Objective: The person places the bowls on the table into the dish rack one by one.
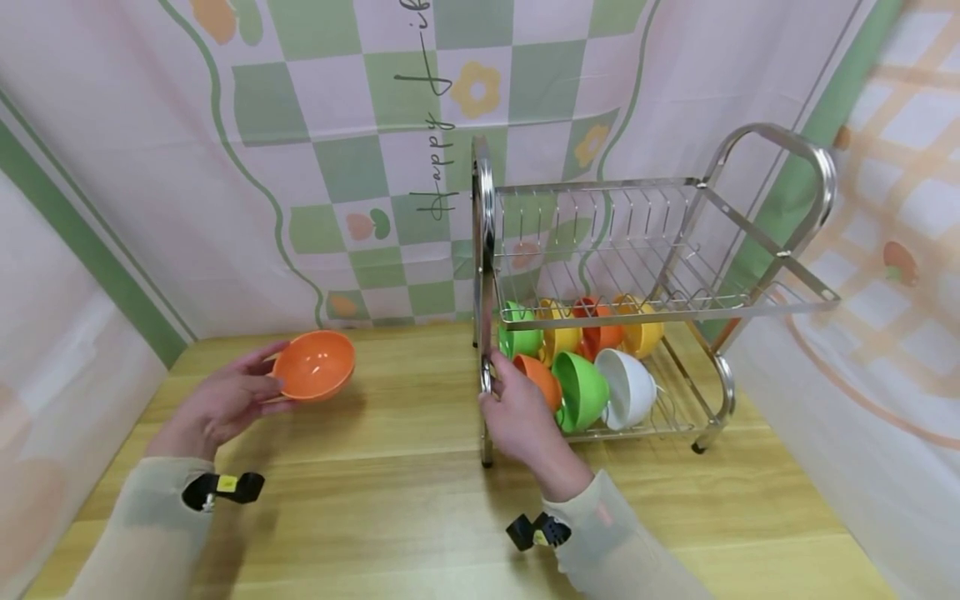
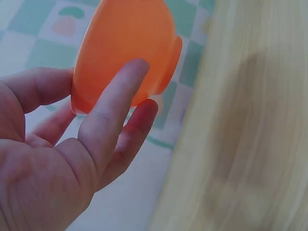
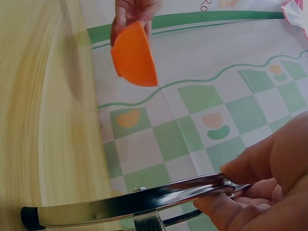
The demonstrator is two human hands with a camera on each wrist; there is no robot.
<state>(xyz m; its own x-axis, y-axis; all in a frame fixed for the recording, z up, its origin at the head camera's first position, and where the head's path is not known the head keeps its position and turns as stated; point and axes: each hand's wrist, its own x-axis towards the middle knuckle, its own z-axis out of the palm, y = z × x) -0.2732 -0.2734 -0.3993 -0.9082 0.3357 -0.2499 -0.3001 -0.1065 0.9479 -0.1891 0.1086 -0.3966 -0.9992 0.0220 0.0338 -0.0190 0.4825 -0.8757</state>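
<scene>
My left hand [image 1: 228, 398] holds an orange bowl [image 1: 315, 368] by its rim, above the left part of the table. In the left wrist view the thumb and fingers pinch the tilted bowl [image 2: 125, 45], with its base ring facing right. My right hand [image 1: 527, 421] grips the left front post of a two-tier metal dish rack [image 1: 486, 208]. The right wrist view shows thumb and fingers around the shiny post [image 3: 144, 202]. Close beside that hand, on the lower tier, stand an orange bowl [image 1: 542, 379], a green bowl [image 1: 583, 392] and a white bowl [image 1: 628, 390], all tilted.
Behind them on the lower tier are a green bowl [image 1: 519, 340], a yellow bowl [image 1: 560, 337], a red-orange bowl [image 1: 600, 333] and another yellow bowl [image 1: 642, 333]. The wooden table [image 1: 390, 500] meets a patterned curtain [image 1: 330, 167] at the back and sides.
</scene>
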